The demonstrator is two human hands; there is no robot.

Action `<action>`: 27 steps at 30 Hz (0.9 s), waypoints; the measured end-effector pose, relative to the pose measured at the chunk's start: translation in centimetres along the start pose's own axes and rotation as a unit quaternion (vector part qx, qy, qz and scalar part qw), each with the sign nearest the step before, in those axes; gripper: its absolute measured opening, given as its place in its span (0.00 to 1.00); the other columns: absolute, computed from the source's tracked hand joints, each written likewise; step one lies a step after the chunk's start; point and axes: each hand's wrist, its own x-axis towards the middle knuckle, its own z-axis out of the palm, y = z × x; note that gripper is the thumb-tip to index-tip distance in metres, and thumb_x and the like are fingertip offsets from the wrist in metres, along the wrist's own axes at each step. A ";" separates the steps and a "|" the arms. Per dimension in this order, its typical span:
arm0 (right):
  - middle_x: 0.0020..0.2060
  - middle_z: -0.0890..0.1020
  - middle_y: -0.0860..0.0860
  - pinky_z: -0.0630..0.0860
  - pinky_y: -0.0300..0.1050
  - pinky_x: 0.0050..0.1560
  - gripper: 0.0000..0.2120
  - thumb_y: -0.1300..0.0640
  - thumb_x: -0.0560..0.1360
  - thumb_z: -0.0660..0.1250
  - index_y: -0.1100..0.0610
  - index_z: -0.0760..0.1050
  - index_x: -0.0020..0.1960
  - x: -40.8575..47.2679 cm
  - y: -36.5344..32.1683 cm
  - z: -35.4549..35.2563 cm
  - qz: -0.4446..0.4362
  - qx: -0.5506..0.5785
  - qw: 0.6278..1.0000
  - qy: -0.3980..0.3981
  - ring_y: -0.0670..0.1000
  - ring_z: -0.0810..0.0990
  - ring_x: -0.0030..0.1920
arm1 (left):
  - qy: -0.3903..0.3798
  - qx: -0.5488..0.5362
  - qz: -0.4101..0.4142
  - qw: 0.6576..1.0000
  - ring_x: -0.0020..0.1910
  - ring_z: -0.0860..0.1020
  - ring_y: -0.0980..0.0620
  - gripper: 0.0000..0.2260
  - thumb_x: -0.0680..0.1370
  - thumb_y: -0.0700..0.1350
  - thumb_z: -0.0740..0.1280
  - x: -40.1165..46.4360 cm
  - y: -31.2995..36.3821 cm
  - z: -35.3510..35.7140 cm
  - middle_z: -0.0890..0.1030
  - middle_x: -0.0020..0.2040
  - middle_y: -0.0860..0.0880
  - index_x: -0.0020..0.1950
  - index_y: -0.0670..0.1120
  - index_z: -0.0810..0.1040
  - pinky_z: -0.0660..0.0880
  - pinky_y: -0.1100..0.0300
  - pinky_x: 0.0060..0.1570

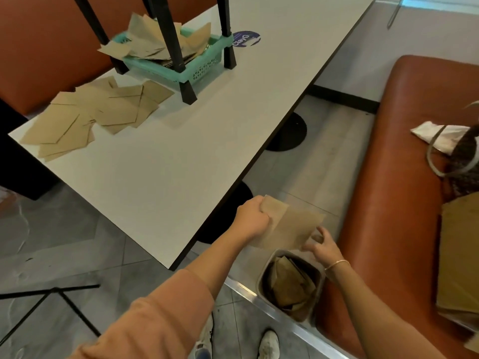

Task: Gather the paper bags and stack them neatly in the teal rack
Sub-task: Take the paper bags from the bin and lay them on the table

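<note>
Slanting from upper left down to lower right, the held paper bag (290,224) hangs in the air off the near corner of the white table (168,182), above a small bin (261,275) on the floor; its long axis runs along that slant, with the upper end at the left hand and the lower edge near the right. The left hand (252,216) reaches forward on an outstretched arm with a peach sleeve (155,314) pushed up the forearm, its fingers clenched round the bag's upper corner. The right hand (321,248), wearing a thin bracelet (337,264), comes in from the right with its fingers loosely spread and curved at the bag's lower edge; I cannot tell whether they touch the paper or grip it. The bag is flat, plain brown and slightly blurred. More brown bags sit crumpled inside the bin. On the far left part of the table a loose spread of flat bags (98,112) lies fanned and overlapping. Just beyond them stands the teal rack (199,66), its tray on black legs, holding an untidy heap of bags (153,40) that jut over its edges at several angles. An orange bench seat (394,156) runs along the right.
</note>
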 end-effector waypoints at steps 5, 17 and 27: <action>0.53 0.80 0.57 0.75 0.55 0.55 0.23 0.66 0.60 0.74 0.56 0.73 0.53 1.0 -0.1 -1.4 0.013 0.109 0.993 -0.040 0.58 0.77 0.54 | -0.034 -0.027 -0.045 0.998 0.57 0.74 0.46 0.15 0.78 0.40 0.61 0.8 -1.0 0.3 0.76 0.59 0.46 0.64 0.46 0.72 0.73 0.55 0.53; 0.58 0.78 0.58 0.73 0.48 0.54 0.19 0.63 0.76 0.57 0.50 0.76 0.61 0.3 4.8 -1.6 0.008 -0.409 0.906 0.112 0.61 0.77 0.57 | -0.043 0.073 -0.029 0.996 0.70 0.65 0.44 0.25 0.78 0.46 0.65 1.9 -1.2 1.4 0.64 0.72 0.44 0.73 0.46 0.62 0.67 0.50 0.67; 0.59 0.78 0.57 0.74 0.48 0.56 0.18 0.56 0.78 0.60 0.50 0.70 0.67 0.2 2.7 1.8 -0.024 -0.455 0.889 0.037 0.58 0.77 0.59 | -0.039 0.080 0.034 0.995 0.67 0.68 0.46 0.22 0.79 0.47 0.64 1.2 -0.2 -0.6 0.66 0.71 0.45 0.72 0.47 0.64 0.67 0.55 0.65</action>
